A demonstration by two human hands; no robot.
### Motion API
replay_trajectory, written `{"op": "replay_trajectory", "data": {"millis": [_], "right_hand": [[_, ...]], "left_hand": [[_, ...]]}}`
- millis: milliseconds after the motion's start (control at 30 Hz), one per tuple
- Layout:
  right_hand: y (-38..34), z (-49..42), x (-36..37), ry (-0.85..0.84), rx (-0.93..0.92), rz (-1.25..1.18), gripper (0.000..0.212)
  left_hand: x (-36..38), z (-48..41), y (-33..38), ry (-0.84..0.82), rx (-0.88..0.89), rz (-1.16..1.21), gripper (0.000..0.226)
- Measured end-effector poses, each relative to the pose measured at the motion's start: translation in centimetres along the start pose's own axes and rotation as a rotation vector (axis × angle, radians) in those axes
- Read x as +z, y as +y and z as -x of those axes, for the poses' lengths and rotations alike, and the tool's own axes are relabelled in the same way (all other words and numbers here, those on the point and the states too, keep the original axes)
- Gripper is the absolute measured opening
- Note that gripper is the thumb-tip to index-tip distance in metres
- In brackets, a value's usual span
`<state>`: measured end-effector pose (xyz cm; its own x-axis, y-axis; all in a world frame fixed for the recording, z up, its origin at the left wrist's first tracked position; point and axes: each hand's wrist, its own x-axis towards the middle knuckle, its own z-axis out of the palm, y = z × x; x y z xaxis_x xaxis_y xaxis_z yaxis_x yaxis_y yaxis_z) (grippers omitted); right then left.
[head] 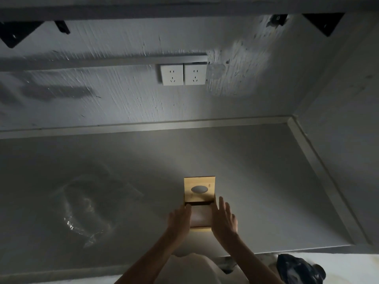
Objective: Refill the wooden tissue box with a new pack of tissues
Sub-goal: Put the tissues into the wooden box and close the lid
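The wooden tissue box [200, 219] sits on the grey table near its front edge. Its lid [199, 189], with an oval slot, stands tilted up at the far end, so the box is uncovered. The inside looks dim and brownish; I cannot tell what is in it. My left hand [178, 221] rests against the box's left side and my right hand [224, 219] against its right side, fingers stretched out along the walls. A crumpled clear plastic wrapper [82, 212] lies to the left on the table.
The grey table [266, 181] runs back to a rough white wall with two white sockets [183, 74]. A side wall closes the right. Black shelf brackets [324, 23] hang above. A dark bag [297, 269] lies on the floor at bottom right.
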<state>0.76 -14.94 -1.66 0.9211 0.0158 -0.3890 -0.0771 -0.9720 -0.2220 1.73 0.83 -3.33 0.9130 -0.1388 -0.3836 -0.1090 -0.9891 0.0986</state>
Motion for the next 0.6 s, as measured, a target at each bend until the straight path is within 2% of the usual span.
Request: {"op": "replay_trajectory", "data": {"millis": [267,400,500,600], "right_hand": [[0.2,-0.3,0.7,-0.016,-0.003,-0.08,0.055],[0.3,-0.5,0.8,-0.009,-0.03,-0.117,0.054],[1.8,-0.2,-0.2,-0.084,-0.093,-0.276,0.057],[4.1,-0.5,-2.5,-0.026,-0.122,-0.545,0.049]], "left_hand": [[-0.8,-0.3,0.4,-0.032,-0.087,0.089,0.03],[-1.0,-0.2,0.7,-0.041,-0.091,0.058,0.037],[-0.7,1.6,-0.2,0.025,-0.037,0.049,0.051],[-0.8,3.2,-2.4,0.146,-0.011,0.205,0.044]]}}
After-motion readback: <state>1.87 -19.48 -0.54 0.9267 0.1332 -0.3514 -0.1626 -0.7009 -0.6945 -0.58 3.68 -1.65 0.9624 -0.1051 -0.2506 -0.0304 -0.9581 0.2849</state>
